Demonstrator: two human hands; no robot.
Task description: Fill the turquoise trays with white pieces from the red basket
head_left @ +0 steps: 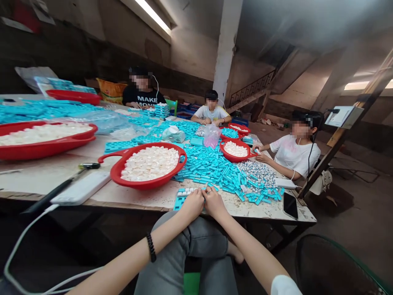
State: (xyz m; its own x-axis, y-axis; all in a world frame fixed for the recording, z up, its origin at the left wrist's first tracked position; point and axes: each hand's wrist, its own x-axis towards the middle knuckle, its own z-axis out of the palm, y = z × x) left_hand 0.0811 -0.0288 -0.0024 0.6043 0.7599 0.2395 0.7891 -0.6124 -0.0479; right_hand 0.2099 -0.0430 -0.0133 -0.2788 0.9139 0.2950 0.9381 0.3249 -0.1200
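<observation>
**Hands (202, 204) together at bench (46, 174) edge, on blue strip (179, 203)**

L hand (193, 205) w/ black bead bracelet (151, 247) & R hand (213, 203) w/ ring sit side by side, v. close, maybe touching. L fingers on the blue strip, which has white pieces (186, 191) set in it, right at front edge of bench. Can't tell if either hand is gripping. R hand just beside loose blue strips (215, 174), a big heap running up the bench. Silver-wrapped pieces (258, 174) on the heap's far side. Red basin (144, 185) of white pieces to the left, near hands; white power bank (80, 187) further left, black phone (290, 205) right. 3 co-workers (211, 108) seated around far side.
</observation>
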